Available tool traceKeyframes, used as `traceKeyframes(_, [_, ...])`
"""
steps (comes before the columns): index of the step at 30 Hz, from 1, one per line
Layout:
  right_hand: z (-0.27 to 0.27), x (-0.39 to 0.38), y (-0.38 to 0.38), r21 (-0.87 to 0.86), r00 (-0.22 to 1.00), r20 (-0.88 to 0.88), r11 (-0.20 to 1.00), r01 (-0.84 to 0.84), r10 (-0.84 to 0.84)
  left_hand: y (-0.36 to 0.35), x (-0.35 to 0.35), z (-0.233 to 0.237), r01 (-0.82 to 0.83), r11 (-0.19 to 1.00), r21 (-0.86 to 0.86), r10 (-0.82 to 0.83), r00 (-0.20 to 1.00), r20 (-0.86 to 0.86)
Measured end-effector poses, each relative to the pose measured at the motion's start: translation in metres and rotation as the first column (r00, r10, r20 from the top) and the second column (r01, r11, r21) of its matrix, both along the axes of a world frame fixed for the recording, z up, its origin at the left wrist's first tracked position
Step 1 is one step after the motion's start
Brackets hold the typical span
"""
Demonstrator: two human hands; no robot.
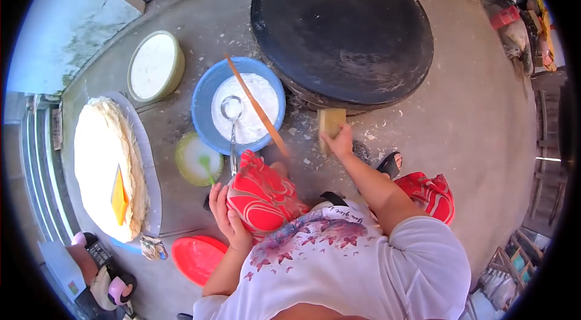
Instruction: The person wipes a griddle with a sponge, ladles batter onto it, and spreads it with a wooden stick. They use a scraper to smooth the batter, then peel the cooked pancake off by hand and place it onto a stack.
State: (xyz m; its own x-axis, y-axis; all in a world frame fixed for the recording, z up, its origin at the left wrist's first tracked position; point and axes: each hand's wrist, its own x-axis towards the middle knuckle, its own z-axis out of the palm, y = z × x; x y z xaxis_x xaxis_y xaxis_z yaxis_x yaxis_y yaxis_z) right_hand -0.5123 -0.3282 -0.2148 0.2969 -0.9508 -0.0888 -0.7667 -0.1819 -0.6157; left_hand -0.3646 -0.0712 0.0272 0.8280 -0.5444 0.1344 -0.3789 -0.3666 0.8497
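Observation:
My right hand (341, 141) grips the lower part of a tan rectangular block (331, 121), which stands right at the near edge of a large round black griddle (342, 29). Its fingers are partly hidden behind the block. My left hand (230, 216) rests against my knee in red patterned cloth, fingers stretched out and holding nothing. Beyond that knee is a blue basin (198, 108) of white batter, with a metal ladle (233, 132) in it and a wooden stick (257, 105) lying across it. A small green bowl (181, 160) of whitish liquid sits beside the basin.
At left, a tall stack of thin pale flatbreads (100, 156) carries a yellow scraper (120, 196). A pale green tub (175, 72) of white batter stands farther back. Close to my left arm lies a red plastic basin (196, 259). Assorted household items (523, 29) are piled at far right.

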Motion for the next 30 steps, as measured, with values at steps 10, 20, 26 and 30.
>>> traceKeyframes(10, [0.007,0.058,0.005,0.651,0.936,-0.114,0.737,-0.182,0.332,0.006,0.007,-0.002,-0.017,1.000,-0.012,0.017,1.000,-0.002])
traceKeyframes(20, [0.015,0.115,0.054,0.845,0.881,0.474,0.271,-0.461,0.021,0.011,0.011,-0.016,-0.006,0.995,-0.097,-0.003,0.996,-0.094])
traceKeyframes(26, [0.129,0.067,0.034,0.769,0.866,0.478,0.407,-0.493,0.145,0.013,0.063,-0.106,-0.339,0.912,0.230,0.409,0.796,-0.447])
traceKeyframes(30, [0.192,0.018,0.020,0.724,0.861,0.477,0.476,-0.499,0.177,-0.005,0.105,-0.174,-0.166,0.915,0.368,0.399,0.509,-0.763])
